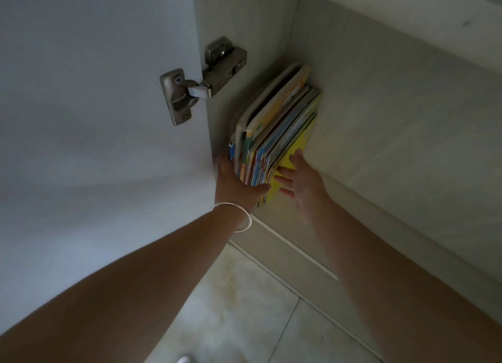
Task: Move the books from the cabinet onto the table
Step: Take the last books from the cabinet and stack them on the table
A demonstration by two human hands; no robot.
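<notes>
Several thin, colourful books (279, 129) stand upright in a bundle on the cabinet's shelf (380, 134), pushed against its left side wall. The outermost one has a yellow cover (298, 148). My left hand (233, 180) reaches around the left side of the bundle, its thumb across the near edges and its fingers hidden behind the books. My right hand (301, 180) lies flat against the yellow cover with straight fingers. Both hands squeeze the bundle between them. A white bangle (241, 216) circles my left wrist.
The white cabinet door (95, 118) stands swung open on the left, held by a metal hinge (201, 80). The shelf's front edge (312, 256) runs below the books. Pale floor tiles (244, 308) lie beneath my arms.
</notes>
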